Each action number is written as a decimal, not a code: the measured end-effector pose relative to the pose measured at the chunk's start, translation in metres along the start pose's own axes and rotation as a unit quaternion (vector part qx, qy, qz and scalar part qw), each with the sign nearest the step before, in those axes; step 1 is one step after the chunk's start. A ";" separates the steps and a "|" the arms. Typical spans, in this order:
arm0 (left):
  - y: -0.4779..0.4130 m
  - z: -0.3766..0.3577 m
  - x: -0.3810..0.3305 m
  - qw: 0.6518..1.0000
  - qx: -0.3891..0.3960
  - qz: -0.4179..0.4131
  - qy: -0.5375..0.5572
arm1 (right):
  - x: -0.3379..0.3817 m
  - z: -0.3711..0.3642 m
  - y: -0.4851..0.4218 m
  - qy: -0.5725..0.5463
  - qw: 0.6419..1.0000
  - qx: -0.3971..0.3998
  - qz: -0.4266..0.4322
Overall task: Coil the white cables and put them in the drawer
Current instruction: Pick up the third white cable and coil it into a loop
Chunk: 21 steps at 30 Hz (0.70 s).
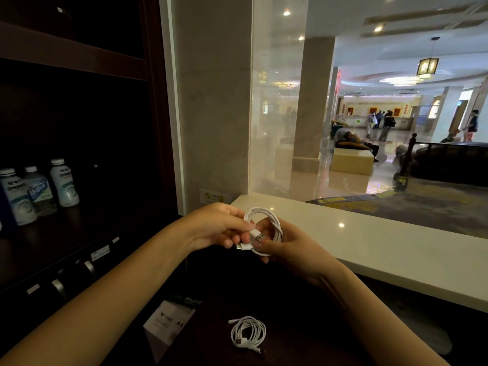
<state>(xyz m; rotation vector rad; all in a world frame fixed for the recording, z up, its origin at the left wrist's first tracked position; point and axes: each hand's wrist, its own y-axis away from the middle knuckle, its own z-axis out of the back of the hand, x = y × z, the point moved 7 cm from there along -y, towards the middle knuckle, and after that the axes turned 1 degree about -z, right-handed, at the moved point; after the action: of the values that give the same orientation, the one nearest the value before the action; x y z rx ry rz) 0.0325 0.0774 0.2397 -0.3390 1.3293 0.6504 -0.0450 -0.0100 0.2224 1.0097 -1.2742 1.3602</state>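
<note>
cable coil (257,235) pinched by left hand (216,229), seemingly looped round right hand (289,248)

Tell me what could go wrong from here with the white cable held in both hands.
The held white coiled cable has its plug ends loose between the left hand and right hand; released untucked, it may spring open. The second white coil on the dark desk lies unsecured too, so lifting it may undo it.

The left of the frame lay dim, the shelving (74,114) nearly black. Ceiling lights (286,13) lit the upper right and glared off the polished floor (369,186). The white cable (276,227) at centre was sharp; edges bowed.
</note>
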 end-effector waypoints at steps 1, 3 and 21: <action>0.001 0.002 -0.002 1.000 -0.014 -0.011 -0.025 | -0.001 -0.001 0.000 -0.006 1.000 0.003 0.002; 0.002 0.006 -0.005 0.995 -0.049 -0.033 -0.077 | -0.001 -0.002 0.000 -0.018 1.000 0.002 0.002; -0.012 0.008 -0.006 0.954 -0.168 -0.113 -0.222 | -0.006 0.024 -0.001 0.047 0.980 -0.194 -0.005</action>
<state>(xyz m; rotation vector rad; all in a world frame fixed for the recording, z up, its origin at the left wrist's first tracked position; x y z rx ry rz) 0.0451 0.0712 0.2458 -0.5745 0.7350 0.7082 -0.0444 -0.0345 0.2197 0.6721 -1.3935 1.0808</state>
